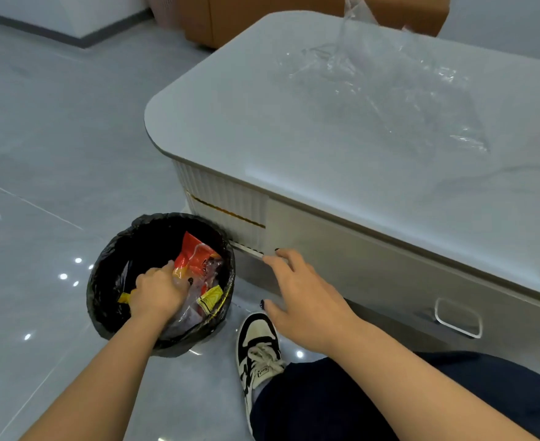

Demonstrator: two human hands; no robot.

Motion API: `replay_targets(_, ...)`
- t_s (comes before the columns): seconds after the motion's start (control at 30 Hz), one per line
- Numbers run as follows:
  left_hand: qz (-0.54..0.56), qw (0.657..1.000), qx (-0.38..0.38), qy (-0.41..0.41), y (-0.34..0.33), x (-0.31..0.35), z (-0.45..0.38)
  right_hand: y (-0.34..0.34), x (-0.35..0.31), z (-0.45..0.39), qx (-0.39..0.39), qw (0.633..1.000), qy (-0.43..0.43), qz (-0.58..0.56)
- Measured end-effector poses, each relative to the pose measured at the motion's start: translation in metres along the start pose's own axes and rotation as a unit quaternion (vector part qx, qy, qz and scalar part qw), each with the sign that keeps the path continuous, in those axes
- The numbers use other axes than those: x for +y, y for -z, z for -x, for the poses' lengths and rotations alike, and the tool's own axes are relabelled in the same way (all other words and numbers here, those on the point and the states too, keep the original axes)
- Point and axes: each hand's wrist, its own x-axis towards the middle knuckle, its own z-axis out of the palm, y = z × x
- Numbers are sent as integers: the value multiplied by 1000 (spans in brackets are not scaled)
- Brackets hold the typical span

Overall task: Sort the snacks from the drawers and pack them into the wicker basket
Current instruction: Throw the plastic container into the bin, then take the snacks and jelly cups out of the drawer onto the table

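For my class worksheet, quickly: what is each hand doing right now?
Left hand: gripping crumpled clear plastic wrapping inside the round black-lined bin.
Right hand: open, fingers spread, holding nothing.

I am crouching on a glossy grey tiled floor (49,148) that is throwing back small spots of ceiling light. A pale rounded coffee table (294,128) is standing before me, an orange-brown seat (230,17) sitting behind it.

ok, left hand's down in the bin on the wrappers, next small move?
Probably let go and lift the left hand out of the bin: it presses the wrappers already inside the black liner, while the right hand hovers open by the closed drawer.
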Motion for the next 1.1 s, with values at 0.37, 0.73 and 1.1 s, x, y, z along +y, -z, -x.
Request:
replay_targets(0.37,265,921,70,-276,157,121,122,136,14,52,216,970,72,91)
replay_targets(0.73,59,875,-71,-476,155,239,240,148,66,168,260,928,4,265)
replay_targets(1.1,-71,872,-88,-475,63,243,238,24,169,193,94,966,-129,206)
